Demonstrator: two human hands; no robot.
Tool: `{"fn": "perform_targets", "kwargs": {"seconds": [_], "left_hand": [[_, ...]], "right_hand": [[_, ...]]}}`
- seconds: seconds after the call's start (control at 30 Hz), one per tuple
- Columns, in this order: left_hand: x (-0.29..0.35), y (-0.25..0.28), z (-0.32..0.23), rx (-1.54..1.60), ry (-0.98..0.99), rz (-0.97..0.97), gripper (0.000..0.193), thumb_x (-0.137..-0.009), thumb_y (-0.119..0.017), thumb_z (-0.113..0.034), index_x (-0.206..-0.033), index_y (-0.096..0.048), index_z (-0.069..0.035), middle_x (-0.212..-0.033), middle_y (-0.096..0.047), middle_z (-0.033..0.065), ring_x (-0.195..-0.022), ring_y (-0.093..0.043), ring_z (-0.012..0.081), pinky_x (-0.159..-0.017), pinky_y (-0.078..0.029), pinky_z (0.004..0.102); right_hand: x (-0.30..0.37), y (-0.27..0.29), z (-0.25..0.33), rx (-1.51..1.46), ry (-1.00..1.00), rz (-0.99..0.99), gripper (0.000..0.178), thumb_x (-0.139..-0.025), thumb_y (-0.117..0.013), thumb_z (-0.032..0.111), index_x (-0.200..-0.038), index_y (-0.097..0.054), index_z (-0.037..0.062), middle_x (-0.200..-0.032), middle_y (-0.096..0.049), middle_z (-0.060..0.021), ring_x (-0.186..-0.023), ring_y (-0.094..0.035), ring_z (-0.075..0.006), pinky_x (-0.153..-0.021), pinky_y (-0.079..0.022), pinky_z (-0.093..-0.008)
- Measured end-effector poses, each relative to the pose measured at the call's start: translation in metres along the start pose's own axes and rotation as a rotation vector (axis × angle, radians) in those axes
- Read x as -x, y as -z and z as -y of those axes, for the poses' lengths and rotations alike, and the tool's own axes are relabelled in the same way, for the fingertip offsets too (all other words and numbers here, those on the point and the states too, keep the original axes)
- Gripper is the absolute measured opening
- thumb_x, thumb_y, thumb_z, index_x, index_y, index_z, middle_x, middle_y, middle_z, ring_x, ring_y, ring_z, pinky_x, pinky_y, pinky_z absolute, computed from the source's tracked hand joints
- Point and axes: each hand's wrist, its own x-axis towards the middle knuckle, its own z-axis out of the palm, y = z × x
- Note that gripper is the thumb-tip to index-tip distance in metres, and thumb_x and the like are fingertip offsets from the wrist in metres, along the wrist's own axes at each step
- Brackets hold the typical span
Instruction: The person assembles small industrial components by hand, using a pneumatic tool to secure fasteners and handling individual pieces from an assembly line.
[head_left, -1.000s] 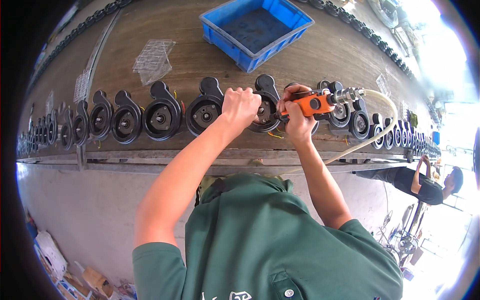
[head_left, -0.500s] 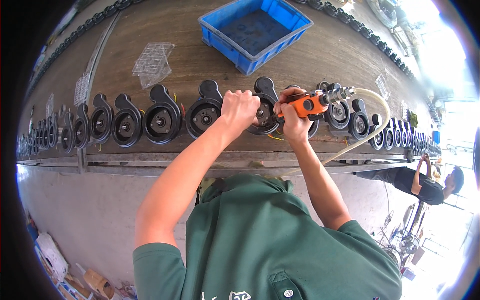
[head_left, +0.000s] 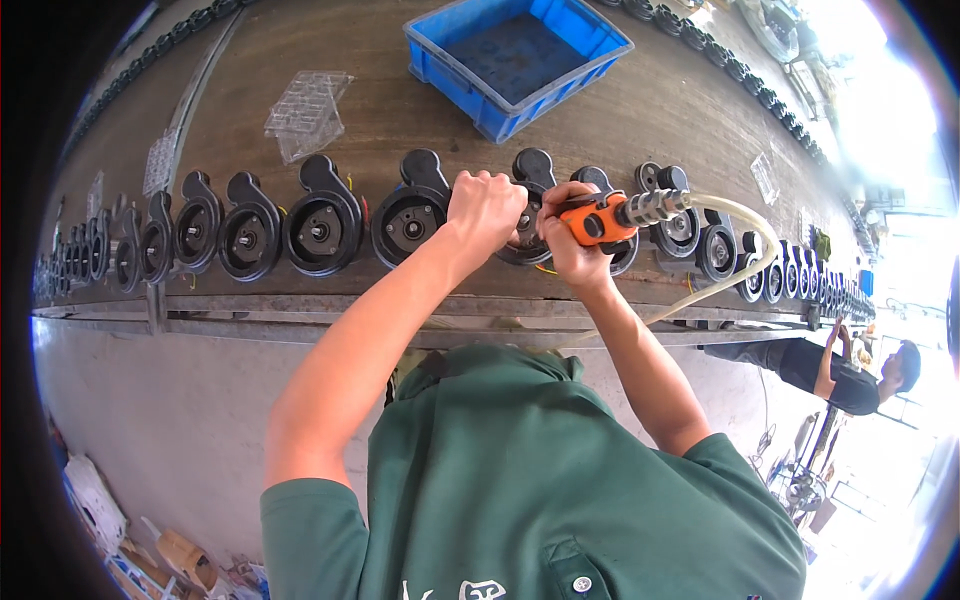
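Observation:
My right hand is closed round an orange air tool with a metal fitting and a clear hose. The tool lies nearly level, its working end toward my left hand and hidden behind fingers. My left hand is a closed fist, back up, against the left edge of a round black motor housing. Its fingertips are hidden, so what they pinch does not show. To its left stands another black housing, with a shaft in its middle. A further housing is partly hidden behind the tool and my right hand.
Similar black housings line the bench's near edge both ways. A blue crate and clear plastic trays lie farther back on the wooden bench. Another person is at the right. A metal rail runs below.
My right hand has brought the orange tool slightly left, closer to my left hand, and turned it a little. My left hand stays at the same housing. The whole view has shifted slightly.

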Motion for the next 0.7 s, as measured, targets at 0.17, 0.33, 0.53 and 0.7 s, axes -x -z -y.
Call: {"fn": "perform_targets", "kwargs": {"seconds": [0.17, 0.33, 0.53, 0.7], "left_hand": [[0.0, 0.0, 0.0, -0.008, -0.006, -0.016, 0.041, -0.065, -0.094, -0.041, -0.09, -0.076, -0.013, -0.093, -0.073, 0.0051, -0.094, -0.074, 0.028, -0.08, -0.058, 0.0434], [-0.001, 0.0, 0.002, 0.016, 0.0, -0.035, 0.04, -0.066, -0.094, -0.04, -0.092, -0.077, -0.014, -0.093, -0.073, 0.0062, -0.094, -0.074, 0.0289, -0.078, -0.059, 0.0446], [0.0, -0.005, 0.002, 0.056, 0.027, -0.031, 0.038, -0.066, -0.094, -0.036, -0.094, -0.08, -0.015, -0.095, -0.075, 0.0077, -0.095, -0.075, 0.0295, -0.079, -0.058, 0.0444], [-0.001, 0.002, 0.0, 0.053, 0.045, 0.025, 0.039, -0.066, -0.095, -0.035, -0.097, -0.082, -0.016, -0.094, -0.075, 0.0078, -0.094, -0.075, 0.0293, -0.079, -0.058, 0.0439]], "right_hand": [[0.001, -0.004, 0.003, -0.066, -0.006, -0.013, 0.021, -0.08, -0.065, -0.005, -0.1, -0.066, -0.0007, -0.086, -0.067, -0.0055, -0.076, -0.064, -0.012, -0.071, -0.054, -0.028], [0.0, -0.002, 0.0, -0.053, -0.007, -0.014, 0.024, -0.08, -0.065, -0.007, -0.103, -0.067, -0.0014, -0.087, -0.067, -0.0055, -0.078, -0.065, -0.0121, -0.072, -0.054, -0.0279], [-0.02, 0.002, 0.017, -0.147, 0.08, -0.127, 0.021, -0.083, -0.062, -0.006, -0.103, -0.062, -0.0016, -0.087, -0.065, -0.0072, -0.071, -0.064, -0.0119, -0.062, -0.053, -0.0257], [-0.048, 0.008, 0.004, -0.149, 0.092, -0.207, 0.021, -0.084, -0.058, -0.008, -0.103, -0.062, -0.0026, -0.087, -0.066, -0.0082, -0.068, -0.064, -0.0119, -0.061, -0.052, -0.0248]]}}
